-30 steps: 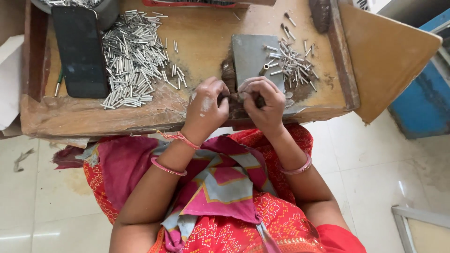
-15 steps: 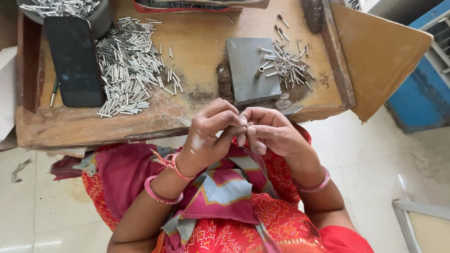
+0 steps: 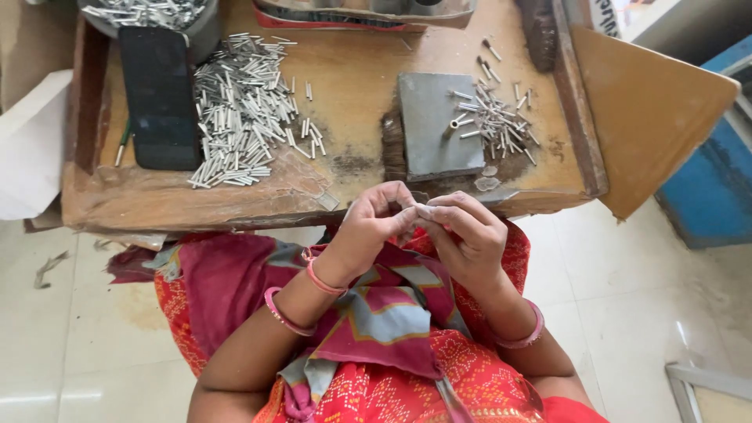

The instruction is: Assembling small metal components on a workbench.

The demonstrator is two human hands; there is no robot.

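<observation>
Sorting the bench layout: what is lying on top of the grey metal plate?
A few small metal tubes lie on the grey metal plate, at its right edge; most of the plate is bare. What lies beneath it is hidden.

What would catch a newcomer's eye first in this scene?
The two hands, left hand and right hand, meet fingertip to fingertip just below the wooden tray, pinching something too small to make out. On the tray's left a big heap of small metal tubes lies beside a dark phone; a smaller scatter lies by a grey slab.
</observation>
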